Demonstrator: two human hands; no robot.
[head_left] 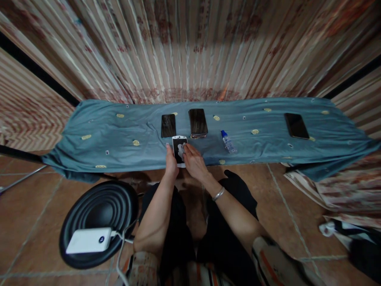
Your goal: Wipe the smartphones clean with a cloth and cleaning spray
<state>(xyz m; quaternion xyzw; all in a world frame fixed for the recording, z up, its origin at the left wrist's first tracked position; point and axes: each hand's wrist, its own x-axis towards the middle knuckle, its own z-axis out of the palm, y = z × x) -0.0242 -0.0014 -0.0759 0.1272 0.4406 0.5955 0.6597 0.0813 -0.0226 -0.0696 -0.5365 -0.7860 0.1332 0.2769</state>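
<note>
A white-framed smartphone (pixel 179 142) with a dark screen lies at the near edge of the cloth-covered table. My left hand (pixel 171 162) grips it along its left side. Pinched in the fingers of my right hand (pixel 193 159) is a crumpled pale wipe (pixel 181 150), pressed against the screen. Just beyond the phone lies a single black phone (pixel 168 125), and to its right a stack of phones (pixel 198 121) with a dark one on top. A small clear bottle with a blue cap (pixel 228 142) rests on its side, right of my right hand.
Another dark phone (pixel 297 126) lies toward the table's right end. Blue-green patterned cloth (pixel 143 155) covers the long, narrow table. Striped curtains (pixel 184 51) hang behind it. At lower left, a white power bank (pixel 89 240) with a cable sits on a round black ribbed object (pixel 119 198).
</note>
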